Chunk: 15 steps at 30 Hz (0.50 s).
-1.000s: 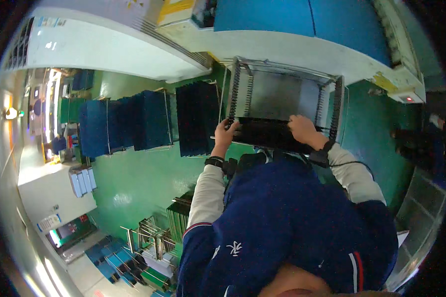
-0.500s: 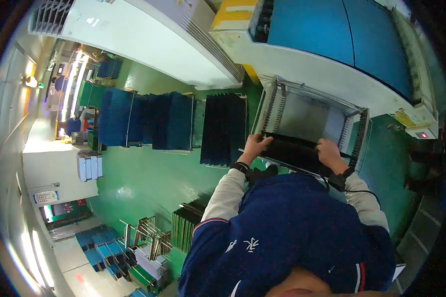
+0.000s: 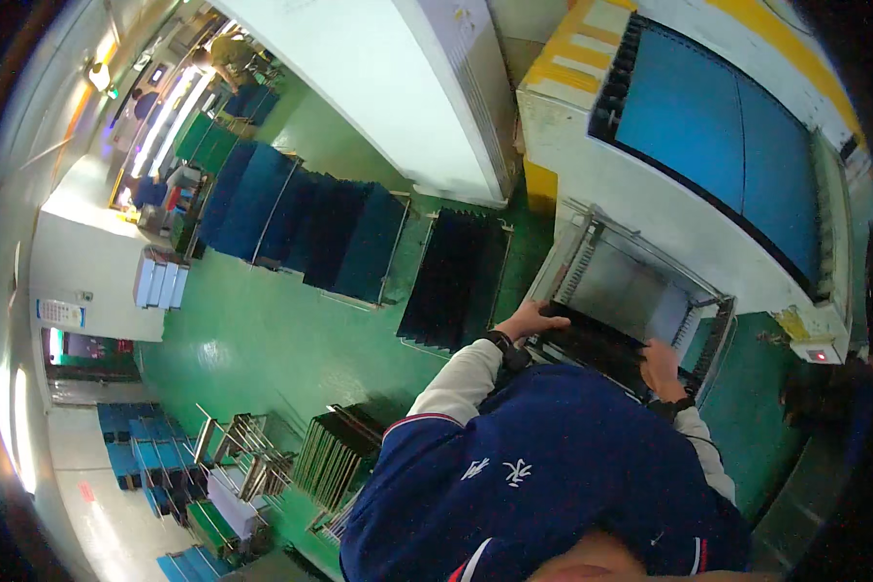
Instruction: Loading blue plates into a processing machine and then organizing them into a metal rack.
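Note:
A metal rack (image 3: 658, 246) with toothed side rails stands in front of me. Across its near side is a dark flat panel (image 3: 599, 341), seen nearly edge-on. My left hand (image 3: 533, 321) grips the panel's left end, thumb lying over the top edge. At the other end my right hand (image 3: 661, 370) is closed on the panel, its fingertips partly hidden. My body covers the lower part of the panel, so I cannot tell whether it sits in the rack's slots.
Beyond the rack stands a machine with rollers, carrying blue panels (image 3: 694, 126). A tall white cabinet (image 3: 378, 92) is left of it. Racks of dark boards (image 3: 456, 281) line the green floor. More racks (image 3: 335, 461) stand at lower left. A person (image 3: 231, 60) works far off.
My view has turned, so the surroundings appear rotated and the rack sits lower and farther right. Both hands stay on the panel.

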Each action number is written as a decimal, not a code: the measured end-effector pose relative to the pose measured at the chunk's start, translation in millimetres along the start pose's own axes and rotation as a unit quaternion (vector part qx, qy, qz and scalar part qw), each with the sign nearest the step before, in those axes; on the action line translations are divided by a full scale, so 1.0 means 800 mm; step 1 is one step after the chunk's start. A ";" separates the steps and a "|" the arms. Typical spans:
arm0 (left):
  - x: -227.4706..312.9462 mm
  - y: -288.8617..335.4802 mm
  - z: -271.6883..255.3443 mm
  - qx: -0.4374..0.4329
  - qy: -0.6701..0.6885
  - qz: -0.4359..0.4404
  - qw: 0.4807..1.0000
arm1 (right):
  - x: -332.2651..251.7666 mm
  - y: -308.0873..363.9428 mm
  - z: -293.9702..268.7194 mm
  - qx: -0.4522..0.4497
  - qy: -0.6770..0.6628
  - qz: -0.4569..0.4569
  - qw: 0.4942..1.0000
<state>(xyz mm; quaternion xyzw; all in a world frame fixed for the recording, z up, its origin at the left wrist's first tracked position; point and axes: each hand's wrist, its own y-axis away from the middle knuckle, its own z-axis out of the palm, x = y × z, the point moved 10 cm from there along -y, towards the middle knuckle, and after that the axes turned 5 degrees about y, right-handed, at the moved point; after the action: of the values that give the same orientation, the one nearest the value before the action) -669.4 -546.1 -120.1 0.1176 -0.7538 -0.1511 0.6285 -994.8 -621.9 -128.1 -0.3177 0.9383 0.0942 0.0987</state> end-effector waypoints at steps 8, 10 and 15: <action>-0.091 -0.023 0.007 -0.079 -0.057 -0.052 0.994 | -0.028 -0.001 -0.046 0.018 -0.092 0.025 0.995; -0.034 0.004 -0.003 -0.081 -0.071 -0.088 0.990 | -0.029 -0.005 -0.042 0.004 0.022 0.007 1.000; -0.020 0.025 -0.023 0.019 -0.066 -0.041 0.997 | -0.058 -0.003 -0.065 0.032 0.049 -0.071 0.996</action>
<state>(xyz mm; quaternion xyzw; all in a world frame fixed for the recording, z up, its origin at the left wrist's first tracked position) -648.4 -523.0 -124.2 0.1502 -0.7912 -0.1694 0.5681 -963.7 -609.2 -66.6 -0.3845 0.9196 0.0413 0.0694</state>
